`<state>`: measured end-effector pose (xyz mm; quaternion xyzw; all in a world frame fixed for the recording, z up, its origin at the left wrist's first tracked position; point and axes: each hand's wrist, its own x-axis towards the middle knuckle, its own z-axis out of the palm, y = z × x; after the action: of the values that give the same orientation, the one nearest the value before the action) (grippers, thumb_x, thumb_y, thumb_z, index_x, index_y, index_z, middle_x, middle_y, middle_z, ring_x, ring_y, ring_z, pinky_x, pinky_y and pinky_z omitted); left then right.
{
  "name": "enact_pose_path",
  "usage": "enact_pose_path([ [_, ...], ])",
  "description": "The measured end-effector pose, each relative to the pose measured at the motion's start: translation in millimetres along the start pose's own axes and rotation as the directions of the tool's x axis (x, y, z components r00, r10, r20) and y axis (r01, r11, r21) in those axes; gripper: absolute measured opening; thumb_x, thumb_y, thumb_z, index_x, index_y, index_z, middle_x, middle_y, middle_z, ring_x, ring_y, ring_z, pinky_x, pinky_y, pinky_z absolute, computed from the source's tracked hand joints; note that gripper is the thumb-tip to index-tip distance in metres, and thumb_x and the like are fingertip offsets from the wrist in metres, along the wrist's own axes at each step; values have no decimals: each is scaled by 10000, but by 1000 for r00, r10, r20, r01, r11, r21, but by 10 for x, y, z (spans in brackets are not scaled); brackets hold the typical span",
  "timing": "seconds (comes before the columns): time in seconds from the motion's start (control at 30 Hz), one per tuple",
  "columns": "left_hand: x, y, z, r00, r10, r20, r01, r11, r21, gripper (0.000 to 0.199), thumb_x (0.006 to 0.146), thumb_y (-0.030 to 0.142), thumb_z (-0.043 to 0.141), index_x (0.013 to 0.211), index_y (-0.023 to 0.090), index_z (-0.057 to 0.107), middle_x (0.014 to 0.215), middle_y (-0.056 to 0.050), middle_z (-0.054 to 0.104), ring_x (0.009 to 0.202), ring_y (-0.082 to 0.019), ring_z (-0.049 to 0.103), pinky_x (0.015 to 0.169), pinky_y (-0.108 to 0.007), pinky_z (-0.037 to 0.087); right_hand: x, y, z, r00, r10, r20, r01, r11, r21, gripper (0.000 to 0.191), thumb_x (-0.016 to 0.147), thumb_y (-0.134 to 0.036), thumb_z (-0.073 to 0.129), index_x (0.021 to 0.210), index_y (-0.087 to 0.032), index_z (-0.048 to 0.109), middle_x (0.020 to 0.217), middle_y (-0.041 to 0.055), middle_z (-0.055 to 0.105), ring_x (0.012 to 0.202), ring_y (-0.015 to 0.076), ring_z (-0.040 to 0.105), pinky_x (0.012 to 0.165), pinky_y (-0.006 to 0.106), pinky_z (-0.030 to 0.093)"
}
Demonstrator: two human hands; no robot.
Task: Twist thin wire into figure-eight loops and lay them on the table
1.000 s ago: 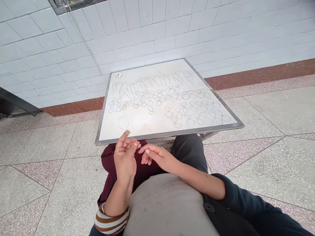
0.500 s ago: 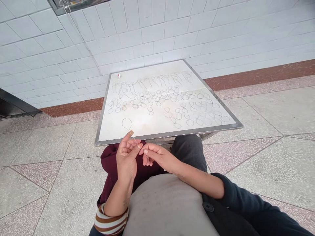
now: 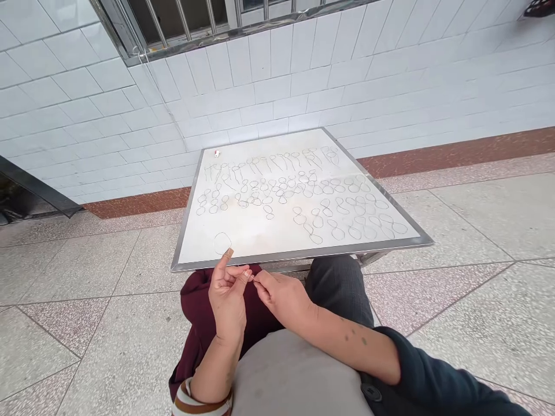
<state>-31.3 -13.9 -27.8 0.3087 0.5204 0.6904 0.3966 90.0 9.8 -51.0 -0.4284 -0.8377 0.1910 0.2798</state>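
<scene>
My left hand (image 3: 229,294) is over my lap at the table's front edge, pinching a thin looped wire (image 3: 215,241) between thumb and fingers. Its index finger, with a tan wrap (image 3: 228,253) at the tip, points up against the wire. The round loop shows beyond that fingertip, above the white tabletop. My right hand (image 3: 284,294) is closed beside the left, back of the hand upward, its fingertips pinching the wire's other end close to the left thumb. Most of that end is hidden by the fingers.
A white table (image 3: 255,245) with a metal rim stands before my knees. Several rows of bent wire figure-eights (image 3: 338,231) and wire loops with tails (image 3: 273,162) lie on it. A small red-and-white object (image 3: 217,153) sits at the far left corner. Behind is a tiled wall (image 3: 243,104).
My right hand has turned over, so its back now faces up. The view has tilted upward, showing more of the barred window. My left hand keeps its pinch on the wire.
</scene>
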Motion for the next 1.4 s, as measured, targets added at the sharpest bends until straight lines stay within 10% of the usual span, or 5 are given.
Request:
enact_pose_path([
  [0.27,51,-13,-40,988,-154,15,155,984,-86,643,695,235,768,1291,197,529,744,16,645,710,-110,603,723,-265,518,-31,43,30,997,-15,71,15,1000,9,186,948,-248,393,880,-197,559,681,27,636,584,153,573,530,253,339],
  [0.57,40,7,-54,993,-100,-63,96,993,-67,636,705,268,764,1293,214,528,714,33,588,701,-114,592,621,-231,517,-13,33,-21,947,46,319,-229,794,563,157,939,-219,378,906,-220,531,670,-34,652,566,105,581,521,202,431],
  [0.9,79,-70,-80,993,-65,-94,58,995,-80,613,694,245,773,1261,233,541,669,60,612,647,-92,601,685,-230,520,-17,13,91,995,27,98,-25,999,-28,187,919,-221,405,797,-197,545,666,14,606,573,136,538,544,240,347],
  [1.4,190,-209,-85,977,-169,-129,159,984,-84,688,692,290,766,1295,177,456,709,30,590,710,-126,601,633,-258,522,109,211,209,986,105,130,-155,867,474,73,845,-190,516,804,-212,572,713,-12,565,613,128,517,578,257,451],
])
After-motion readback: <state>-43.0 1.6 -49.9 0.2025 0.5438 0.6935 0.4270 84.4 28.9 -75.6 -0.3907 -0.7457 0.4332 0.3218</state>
